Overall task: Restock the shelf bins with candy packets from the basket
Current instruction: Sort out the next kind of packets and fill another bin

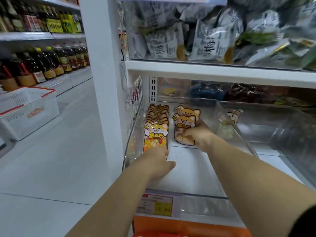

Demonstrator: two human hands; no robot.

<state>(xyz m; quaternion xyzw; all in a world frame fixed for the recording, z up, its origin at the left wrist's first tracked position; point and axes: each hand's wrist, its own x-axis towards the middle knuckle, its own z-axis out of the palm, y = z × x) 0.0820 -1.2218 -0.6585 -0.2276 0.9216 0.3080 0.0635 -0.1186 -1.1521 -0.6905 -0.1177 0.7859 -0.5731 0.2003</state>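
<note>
A clear plastic shelf bin (220, 108) holds two rows of fox-shaped candy packets. The left row (156, 132) stands upright, its front packet showing coloured candies. My left hand (158, 164) touches the bottom of that front packet with fingers curled at its base. My right hand (199, 136) grips the front packet of the short right row (185, 123), fingers wrapped over its lower part. One more fox packet (233, 115) lies in the neighbouring bin to the right.
A white basket with red rim (25, 115) sits on the floor at the left by shelves of oil bottles (51, 62). A white pillar (104, 82) borders the bin. Bagged snacks (210, 40) fill the shelf above. A price tag (156, 205) hangs below.
</note>
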